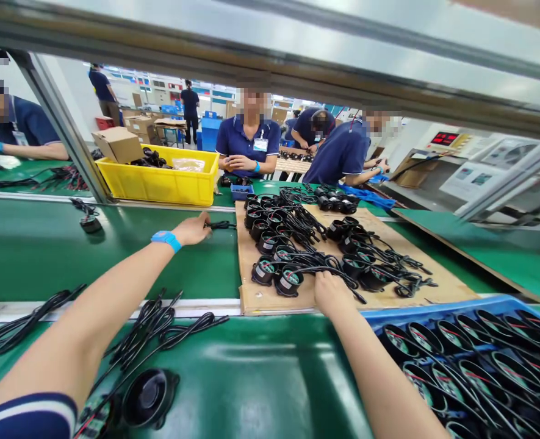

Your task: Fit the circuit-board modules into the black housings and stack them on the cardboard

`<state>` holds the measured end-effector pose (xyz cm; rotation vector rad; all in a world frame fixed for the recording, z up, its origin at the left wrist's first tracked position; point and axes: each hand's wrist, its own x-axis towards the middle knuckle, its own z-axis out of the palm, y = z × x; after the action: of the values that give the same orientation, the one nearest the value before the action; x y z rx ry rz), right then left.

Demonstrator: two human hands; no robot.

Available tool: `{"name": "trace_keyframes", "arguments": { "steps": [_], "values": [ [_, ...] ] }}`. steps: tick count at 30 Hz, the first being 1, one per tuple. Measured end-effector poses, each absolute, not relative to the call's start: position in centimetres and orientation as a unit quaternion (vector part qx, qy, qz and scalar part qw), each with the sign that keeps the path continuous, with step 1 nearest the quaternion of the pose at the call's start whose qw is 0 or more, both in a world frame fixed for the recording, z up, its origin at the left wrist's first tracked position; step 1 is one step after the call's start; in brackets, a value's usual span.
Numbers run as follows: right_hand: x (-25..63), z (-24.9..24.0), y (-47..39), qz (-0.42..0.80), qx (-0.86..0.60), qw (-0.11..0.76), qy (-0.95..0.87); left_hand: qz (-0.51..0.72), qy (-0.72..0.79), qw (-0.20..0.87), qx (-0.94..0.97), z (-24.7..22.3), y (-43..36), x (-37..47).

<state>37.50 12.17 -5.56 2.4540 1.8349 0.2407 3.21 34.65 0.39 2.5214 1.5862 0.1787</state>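
Observation:
My left hand point(194, 230), with a blue band on its wrist, is closed over the green belt. A short stretch of folded black cable point(223, 225) sticks out from its fingertips. At the front of a brown board point(270, 303), my right hand point(332, 291) has its fingers curled down on black cables point(331, 266); the fingertips are partly hidden. Just left of it stand round black housings point(289, 280) with green circuit boards and red wires inside. More such housings, their cables bundled, fill rows on the board.
A blue tray point(374, 317) of wired housings lies at front right. Near me are a loose housing point(148, 396) and cable bundles point(146, 326). A yellow bin point(160, 186) stands across the belt, beside a co-worker point(249, 143). A metal beam point(270, 58) crosses overhead.

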Motion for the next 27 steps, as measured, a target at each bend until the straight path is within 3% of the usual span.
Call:
{"name": "trace_keyframes", "arguments": {
  "steps": [4, 9, 14, 18, 21, 27],
  "values": [
    [34.5, -4.8, 9.0, 0.038, 0.773, -0.075, 0.628, 0.073, 0.455, 0.108, 0.881, 4.3, 29.0, 1.3],
    [27.7, -5.7, 5.6, -0.049, 0.638, -0.25, 0.726, 0.075, 0.345, 0.146, 0.924, 8.9, 18.7, 0.7],
    [22.1, -7.1, 3.3, -0.106, 0.535, -0.349, 0.762, 0.089, 0.222, 0.177, 0.955, 12.3, 7.2, 0.6],
    [23.1, -6.5, -1.3, -0.138, 0.512, -0.343, 0.776, 0.11, 0.194, 0.211, 0.952, 11.2, 0.4, -0.6],
    [26.9, -6.5, -6.5, -0.141, 0.551, -0.318, 0.759, 0.12, 0.217, 0.267, 0.931, 6.7, -2.2, -1.5],
    [31.9, -9.2, -14.0, 0.074, 0.601, -0.147, 0.782, 0.117, 0.327, 0.309, 0.885, -4.4, -6.0, -1.0]
  ]
}}
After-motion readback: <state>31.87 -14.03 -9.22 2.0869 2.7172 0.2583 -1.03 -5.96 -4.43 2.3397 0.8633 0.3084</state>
